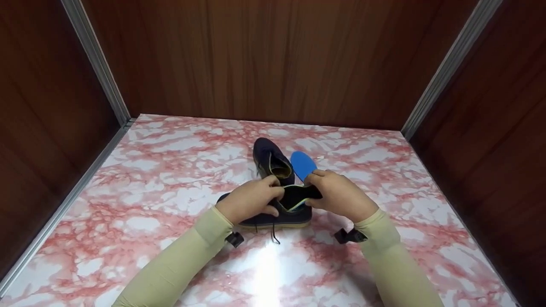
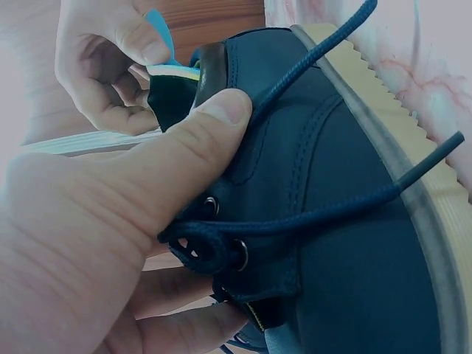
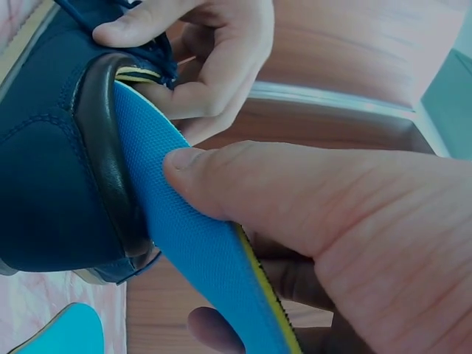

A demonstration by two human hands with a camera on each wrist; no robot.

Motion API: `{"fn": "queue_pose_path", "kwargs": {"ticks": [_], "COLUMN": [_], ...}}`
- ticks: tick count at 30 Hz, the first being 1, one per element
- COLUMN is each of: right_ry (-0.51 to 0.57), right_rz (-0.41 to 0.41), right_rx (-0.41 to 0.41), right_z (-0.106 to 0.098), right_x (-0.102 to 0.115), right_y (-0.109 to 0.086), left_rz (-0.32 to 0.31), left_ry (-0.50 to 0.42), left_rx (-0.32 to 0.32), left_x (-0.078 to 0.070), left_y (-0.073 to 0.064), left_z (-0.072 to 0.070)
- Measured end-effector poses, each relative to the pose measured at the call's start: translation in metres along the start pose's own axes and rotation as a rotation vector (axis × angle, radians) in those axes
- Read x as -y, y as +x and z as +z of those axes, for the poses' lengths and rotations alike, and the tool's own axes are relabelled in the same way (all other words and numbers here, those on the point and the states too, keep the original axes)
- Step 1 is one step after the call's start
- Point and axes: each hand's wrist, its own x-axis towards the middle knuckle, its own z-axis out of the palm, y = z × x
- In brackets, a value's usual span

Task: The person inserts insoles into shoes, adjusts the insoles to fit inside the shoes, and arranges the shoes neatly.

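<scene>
A dark navy lace-up shoe (image 2: 354,243) with a cream sole lies in front of me, its toe to the left. My left hand (image 1: 254,199) grips it by the lace area, thumb on the outer side and fingers at the opening. In my right hand (image 1: 341,194) a blue insole (image 3: 184,206) with a yellow edge and a black underside is pinched between thumb and fingers. Its front part reaches into the shoe's opening, hidden inside, while the heel end sticks out. Loose laces (image 2: 317,214) hang over the shoe's side.
Behind the held shoe stands a second navy shoe (image 1: 264,153), toe pointing away. A second blue insole (image 1: 303,165) lies on the red-and-white marbled table (image 1: 170,170) just right of it. Brown wood panels (image 1: 256,59) enclose the back and sides.
</scene>
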Motion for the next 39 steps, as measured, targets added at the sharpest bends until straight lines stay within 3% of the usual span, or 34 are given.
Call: {"fn": "queue_pose_path", "kwargs": {"ticks": [12,22,29,39], "right_ry": [-0.018,0.006,0.019,0.002], "right_rz": [-0.007,0.07,0.123,0.047], "right_rx": [-0.026,0.079,0.099,0.05], "right_z": [0.006,0.001,-0.005,-0.004], "right_x": [0.002,-0.001,-0.006,-0.006], "right_y": [0.001,0.0,-0.002,-0.004], "left_rz": [0.011,-0.008,-0.011,-0.02], "left_ry": [0.014,0.003,0.01,-0.004], "left_rx": [-0.007,0.001,0.005,0.002], "left_x": [0.001,0.0,0.0,-0.001], "left_y": [0.0,-0.001,0.001,-0.001], "left_z": [0.001,-0.001,-0.002,0.0]}}
